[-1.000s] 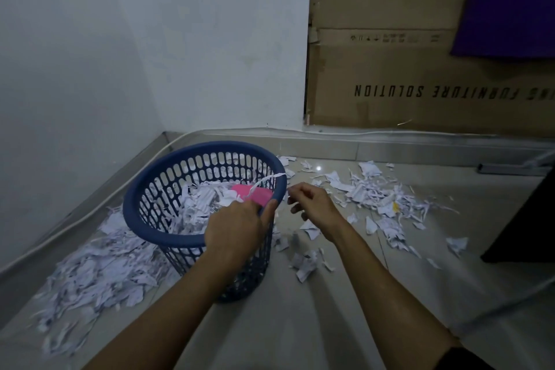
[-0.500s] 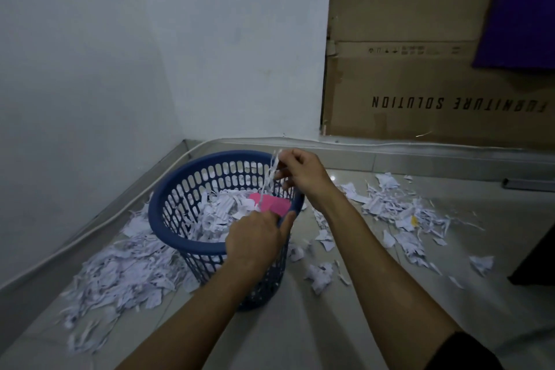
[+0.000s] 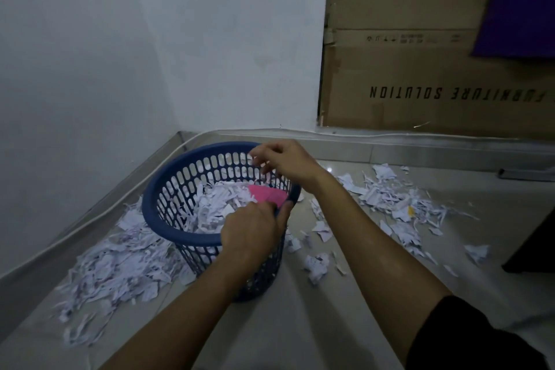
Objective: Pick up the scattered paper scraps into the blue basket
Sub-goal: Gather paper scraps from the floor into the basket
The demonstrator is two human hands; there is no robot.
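Observation:
The blue basket (image 3: 168,186) stands on the floor, partly filled with white paper scraps and one pink scrap (image 3: 265,194). My left hand (image 3: 252,234) grips the basket's near rim. My right hand (image 3: 285,161) hovers over the basket's far right rim with its fingers loosely spread downward, and I see no scrap in it. A big pile of white scraps (image 3: 120,264) lies left of the basket. Another spread of scraps (image 3: 393,204) lies to the right, with small clumps (image 3: 315,266) near the basket.
White walls meet in a corner behind the basket, with a cable (image 3: 345,136) running along the skirting. A large cardboard box (image 3: 420,75) leans against the back wall, a purple cloth (image 3: 516,3) over it. A dark object (image 3: 534,249) sits at the right edge.
My right hand lifted a long paper strip from the floor to above the basket and has let it go inside. My left hand stayed on the rim.

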